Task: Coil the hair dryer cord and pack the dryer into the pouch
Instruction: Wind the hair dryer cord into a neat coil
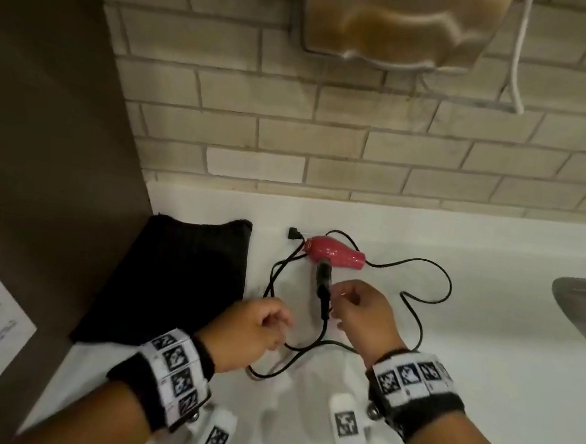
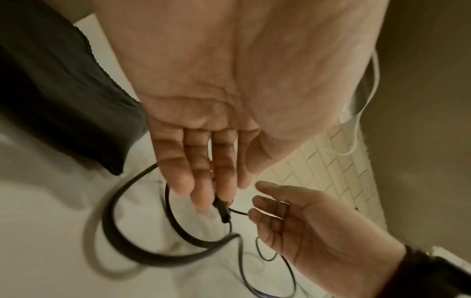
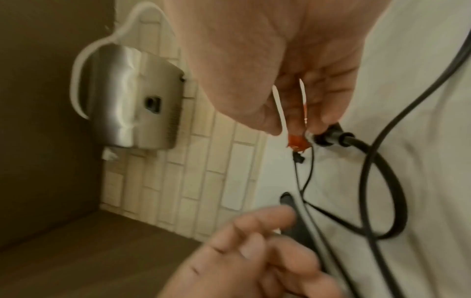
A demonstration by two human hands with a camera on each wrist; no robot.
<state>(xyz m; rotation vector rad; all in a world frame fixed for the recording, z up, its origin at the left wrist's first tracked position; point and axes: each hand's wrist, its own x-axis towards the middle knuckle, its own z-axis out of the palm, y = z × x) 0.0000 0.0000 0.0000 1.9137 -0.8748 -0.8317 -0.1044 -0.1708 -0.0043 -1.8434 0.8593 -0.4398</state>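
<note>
I've got the pink hair dryer (image 1: pixel 335 257) lying on the white counter (image 1: pixel 492 344) near the tiled wall, black handle toward me. Black pouch (image 1: pixel 177 281) lies flat left of the dryer. Cord (image 1: pixel 423 300) sprawls loose in loops on both sides of the dryer, plug (image 1: pixel 295 234) just left of it. My right hand (image 1: pixel 361 312) is beside the handle, fingers loosely curled, gripping nothing I can see. Left hand (image 1: pixel 250 328) is just below the dryer over the cord, fingers relaxed; can't tell if it touches.
</note>
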